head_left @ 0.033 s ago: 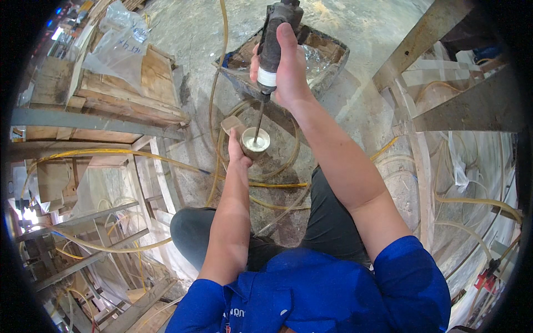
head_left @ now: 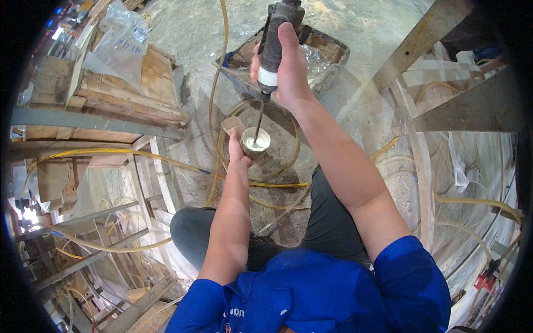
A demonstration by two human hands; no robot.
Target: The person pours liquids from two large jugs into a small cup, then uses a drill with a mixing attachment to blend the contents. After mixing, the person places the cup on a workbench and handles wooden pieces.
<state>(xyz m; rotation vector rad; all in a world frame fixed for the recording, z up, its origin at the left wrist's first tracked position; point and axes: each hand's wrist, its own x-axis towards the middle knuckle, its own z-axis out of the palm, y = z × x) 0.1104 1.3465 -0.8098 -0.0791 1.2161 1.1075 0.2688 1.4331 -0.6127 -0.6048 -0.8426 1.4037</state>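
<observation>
My left hand (head_left: 238,152) is closed round the side of a small cup (head_left: 260,156), brownish outside and pale at the rim. White creamy paste (head_left: 261,144) lies inside it. Higher up, my right hand (head_left: 290,75) grips a dark, straight-bodied power drill (head_left: 271,49) with a white band wrapped near its lower end. From the drill a thin metal rod (head_left: 260,117) runs down into the paste, slightly tilted. The rod's tip is hidden in the paste. Close behind my left fingertips is a tan, flat-looking piece (head_left: 232,124); whether it touches my hand I cannot tell.
Beyond the cup, an open, dirty box (head_left: 332,69) with crumpled clear plastic stands on the concrete floor. Yellowish hoses (head_left: 216,91) loop round the cup area and cross before my knees. Left are wooden crates (head_left: 125,105) and metal frames; on the right, a metal frame leg (head_left: 419,47).
</observation>
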